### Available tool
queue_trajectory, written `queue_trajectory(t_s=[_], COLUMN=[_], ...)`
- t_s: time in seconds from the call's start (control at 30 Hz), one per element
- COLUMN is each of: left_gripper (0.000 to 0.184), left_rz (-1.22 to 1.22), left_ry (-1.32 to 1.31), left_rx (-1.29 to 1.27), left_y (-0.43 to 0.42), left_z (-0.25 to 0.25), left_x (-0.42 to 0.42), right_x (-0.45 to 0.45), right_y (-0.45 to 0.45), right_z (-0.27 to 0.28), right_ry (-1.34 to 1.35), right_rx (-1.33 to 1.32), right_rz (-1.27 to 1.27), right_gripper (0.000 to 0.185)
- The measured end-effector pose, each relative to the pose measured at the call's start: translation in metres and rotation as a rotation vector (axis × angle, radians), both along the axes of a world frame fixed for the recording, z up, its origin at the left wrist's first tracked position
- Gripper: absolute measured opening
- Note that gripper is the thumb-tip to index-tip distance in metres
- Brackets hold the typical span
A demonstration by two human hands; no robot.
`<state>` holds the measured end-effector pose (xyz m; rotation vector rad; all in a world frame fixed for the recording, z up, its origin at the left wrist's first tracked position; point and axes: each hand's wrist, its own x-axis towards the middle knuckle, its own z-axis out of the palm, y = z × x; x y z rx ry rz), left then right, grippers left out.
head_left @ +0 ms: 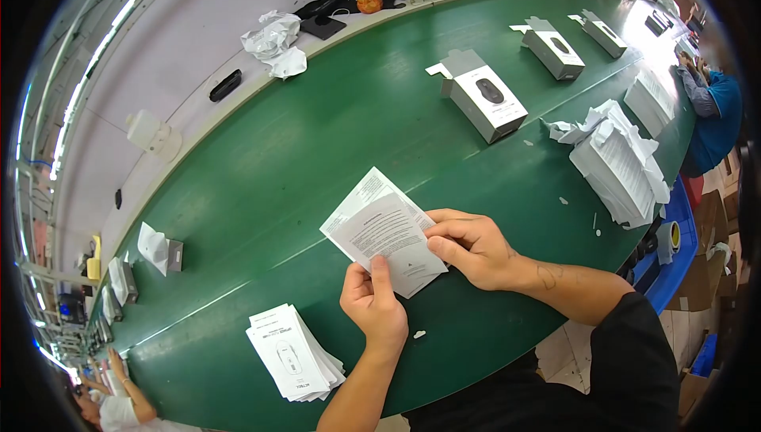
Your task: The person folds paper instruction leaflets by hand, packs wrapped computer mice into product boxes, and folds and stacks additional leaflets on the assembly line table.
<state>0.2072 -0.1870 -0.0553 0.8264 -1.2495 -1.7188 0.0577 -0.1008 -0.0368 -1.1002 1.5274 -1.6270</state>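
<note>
Two overlapping printed paper sheets (384, 234) are held over the green table. My left hand (376, 305) grips their lower edge, thumb on top. At their right edge, my right hand (472, 248) pinches them between thumb and fingers. A stack of printed booklets (292, 354) with a line drawing lies left of my left hand. Beyond my right hand stands an open box with a mouse picture (487, 97), its flaps raised. To the right is a pile of folded leaflets (618, 166) with crumpled white paper on top.
Two more open boxes (553, 50) (604, 34) stand farther back on the green table (317, 139). A small box with white paper (161, 250) is at left. A blue bin (680, 234) sits beside the table's right edge. Other people (717, 119) are at both ends.
</note>
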Motion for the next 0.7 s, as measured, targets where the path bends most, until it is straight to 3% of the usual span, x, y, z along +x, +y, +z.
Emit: queue_trajectory(t_s=[0.07,0.47,0.63,0.7], left_gripper=[0.016,0.023,0.017,0.013], left_rz=[0.008,0.062,0.001,0.016], left_ry=[0.010,0.024,-0.012,0.014], left_rx=[0.012,-0.069,0.022,0.049], left_y=[0.000,0.004,-0.002,-0.002], left_z=[0.000,0.006,-0.004,-0.006], left_x=[0.000,-0.010,0.001,0.002], right_x=[0.001,0.004,0.006,0.006], right_y=[0.001,0.002,0.001,0.002], right_z=[0.002,-0.005,-0.003,0.003], right_ry=[0.184,0.079,0.013,0.130], right_rx=[0.007,-0.046,-0.020,-0.006], right_rz=[-0.010,-0.093,-0.116,-0.085], right_gripper=[0.013,0.007,0.006,0.006])
